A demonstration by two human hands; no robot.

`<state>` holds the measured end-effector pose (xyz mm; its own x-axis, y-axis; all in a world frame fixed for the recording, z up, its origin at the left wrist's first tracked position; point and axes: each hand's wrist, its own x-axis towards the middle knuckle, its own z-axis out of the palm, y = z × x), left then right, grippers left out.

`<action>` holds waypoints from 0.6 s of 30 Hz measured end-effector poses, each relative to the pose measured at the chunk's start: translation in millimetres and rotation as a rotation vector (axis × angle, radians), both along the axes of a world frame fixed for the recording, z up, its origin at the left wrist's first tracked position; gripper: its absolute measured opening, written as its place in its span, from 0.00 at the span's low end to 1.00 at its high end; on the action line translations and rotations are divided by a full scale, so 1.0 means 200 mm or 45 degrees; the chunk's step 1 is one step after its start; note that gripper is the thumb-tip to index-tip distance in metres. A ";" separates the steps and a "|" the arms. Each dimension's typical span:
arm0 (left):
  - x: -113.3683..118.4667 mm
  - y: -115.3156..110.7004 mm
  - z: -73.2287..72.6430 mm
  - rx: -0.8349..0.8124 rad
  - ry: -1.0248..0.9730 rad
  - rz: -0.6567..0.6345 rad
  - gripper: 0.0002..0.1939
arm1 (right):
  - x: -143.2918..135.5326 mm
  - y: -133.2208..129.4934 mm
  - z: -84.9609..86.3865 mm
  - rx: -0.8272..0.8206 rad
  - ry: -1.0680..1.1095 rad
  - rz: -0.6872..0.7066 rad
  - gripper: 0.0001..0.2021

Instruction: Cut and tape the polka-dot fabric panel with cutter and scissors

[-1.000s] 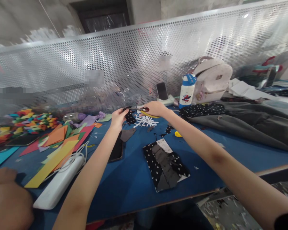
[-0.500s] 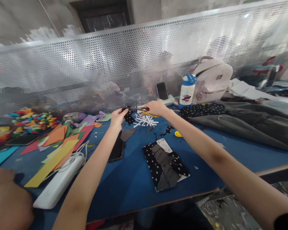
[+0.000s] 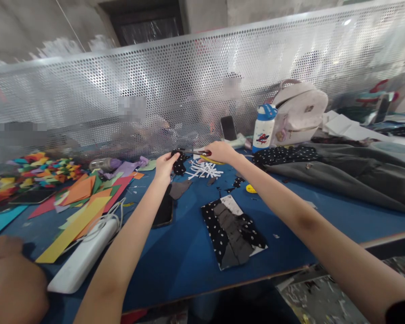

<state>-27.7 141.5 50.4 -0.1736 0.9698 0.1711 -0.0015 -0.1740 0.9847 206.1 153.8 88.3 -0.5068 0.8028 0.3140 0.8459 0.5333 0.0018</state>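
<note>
Scissors (image 3: 196, 153) at dotted cloth (image 3: 179, 166)
From here I see the left hand (image 3: 164, 166) pinching the cloth, the right hand (image 3: 220, 151) curled around the yellow-handled scissors.

Glare is scattered across the perforated metal partition (image 3: 175, 85); the blue tabletop (image 3: 185, 256) is softly shadowed; frame edges are stretched.

Both arms (image 3: 138, 225) reach forward, fingers (image 3: 175, 157) curled.
</note>
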 end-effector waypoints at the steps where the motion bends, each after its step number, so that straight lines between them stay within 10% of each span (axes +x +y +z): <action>1: 0.00 0.00 0.00 0.002 -0.005 0.002 0.16 | 0.00 0.00 0.00 -0.004 0.003 -0.004 0.35; 18: 0.02 0.00 0.00 0.013 -0.040 -0.029 0.16 | 0.01 -0.01 -0.02 -0.080 0.015 0.015 0.37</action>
<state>-23.9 140.7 50.8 -0.1571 0.9719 0.1755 -0.0366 -0.1833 0.9824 208.3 152.5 84.7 -0.5130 0.8153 0.2687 0.8394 0.5419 -0.0418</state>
